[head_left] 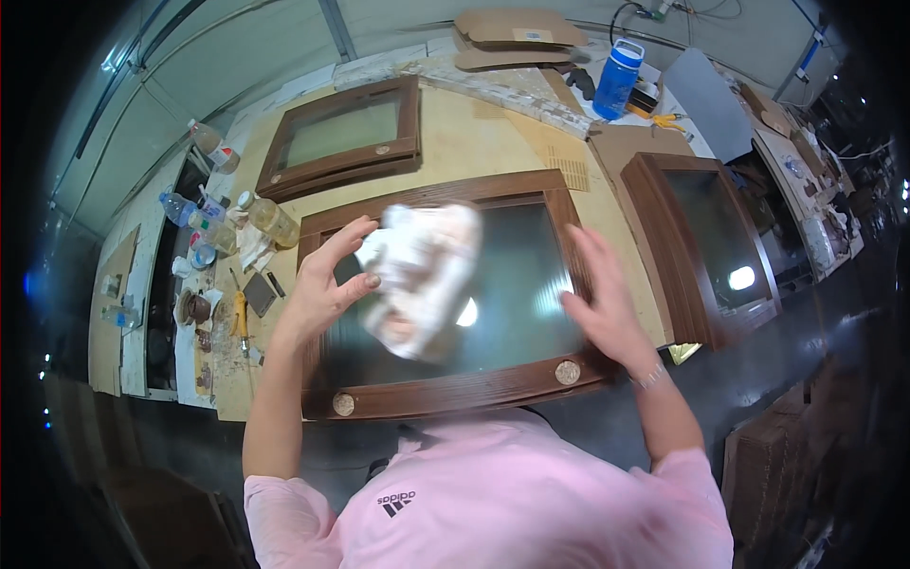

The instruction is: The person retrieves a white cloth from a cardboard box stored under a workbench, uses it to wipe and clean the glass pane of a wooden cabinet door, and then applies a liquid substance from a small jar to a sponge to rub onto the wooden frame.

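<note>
Rag: white cloth (pixel 427 275) with a few pale brownish and bluish patches, smeared by motion blur on my feed; it's over the left-middle part of the glass (pixel 517 284), and I honestly can't tell if it's touching it.
Left hand: mine on this side (pixel 327 280) is right at the rag's left edge, fingers curved, thumb well parted from them. Can't tell from my cam if the tips touch the cloth.
Right hand: this one (pixel 607 308) is at the panel's right side, thumb and fingers spread, nothing in them. Contact with the wood? can't tell.
Panel under the rag: brown wood frame (pixel 455 387) around the glass, with two round speckled spots on the near rail, one by each corner.
Glare: bright light reflection near the middle of the glass, just right of the rag.
Worktop: pale yellowish top (pixel 455 133) under the panel.
Far left: another brown framed panel (pixel 409 123) lying flat, also glazed.
Right side: brown framed pieces (pixel 654 237), glass in the top one.
Left edge clutter: jar of yellowish liquid (pixel 270 220), several plastic bottles (pixel 210 147), yellow-handled tool (pixel 239 318).
Back right: blue bottle (pixel 619 81) standing up, with cardboard (pixel 517 28) off to its left.
Near edge: pink shirt (pixel 512 493) fills the bottom of my view.
</note>
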Motion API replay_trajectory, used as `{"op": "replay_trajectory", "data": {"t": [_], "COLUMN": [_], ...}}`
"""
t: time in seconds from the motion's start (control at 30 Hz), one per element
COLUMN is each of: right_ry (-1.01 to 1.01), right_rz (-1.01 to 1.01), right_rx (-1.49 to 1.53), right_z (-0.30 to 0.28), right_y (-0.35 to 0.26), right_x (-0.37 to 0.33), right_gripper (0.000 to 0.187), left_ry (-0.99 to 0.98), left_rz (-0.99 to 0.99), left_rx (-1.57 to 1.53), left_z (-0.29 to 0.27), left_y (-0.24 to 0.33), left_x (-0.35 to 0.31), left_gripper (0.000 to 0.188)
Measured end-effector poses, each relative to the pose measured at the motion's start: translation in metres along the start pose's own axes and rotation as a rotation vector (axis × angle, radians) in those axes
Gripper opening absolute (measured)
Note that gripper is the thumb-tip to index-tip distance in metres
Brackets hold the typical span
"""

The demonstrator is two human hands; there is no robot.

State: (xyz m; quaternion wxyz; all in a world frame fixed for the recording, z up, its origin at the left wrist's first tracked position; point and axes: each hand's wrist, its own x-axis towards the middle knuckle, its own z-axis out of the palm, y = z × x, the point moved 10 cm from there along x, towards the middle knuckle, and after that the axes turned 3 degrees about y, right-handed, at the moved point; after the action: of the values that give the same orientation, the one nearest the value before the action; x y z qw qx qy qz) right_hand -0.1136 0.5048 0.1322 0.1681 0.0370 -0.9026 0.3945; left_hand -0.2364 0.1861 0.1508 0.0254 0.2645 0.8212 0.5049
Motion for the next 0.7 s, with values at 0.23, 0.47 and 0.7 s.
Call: {"op": "replay_trajectory", "data": {"t": [0.23, 0.47, 0.7], "right_ry": [-0.377, -0.060, 0.005], "right_rz": [-0.444, -0.489, -0.787], "right_rx": [-0.361, -0.038, -0.365], "right_z": [0.167, 0.188, 0.212], "right_y": [-0.084, -0.111, -0.081], "right_x": [0.021, 0.119, 0.101], "right_gripper": [0.072, 0.011, 0.040], "left_ry": [0.116, 0.214, 0.202], "left_rz": [-0.011, 0.157, 0.174], "left_rx": [0.662, 0.947, 0.899], "left_z": [-0.032, -0.005, 0.002], "left_y": [-0.065, -0.076, -0.072], "left_x": [-0.027, -0.060, -0.052], "left_gripper": [0.046, 0.045, 0.044]}}
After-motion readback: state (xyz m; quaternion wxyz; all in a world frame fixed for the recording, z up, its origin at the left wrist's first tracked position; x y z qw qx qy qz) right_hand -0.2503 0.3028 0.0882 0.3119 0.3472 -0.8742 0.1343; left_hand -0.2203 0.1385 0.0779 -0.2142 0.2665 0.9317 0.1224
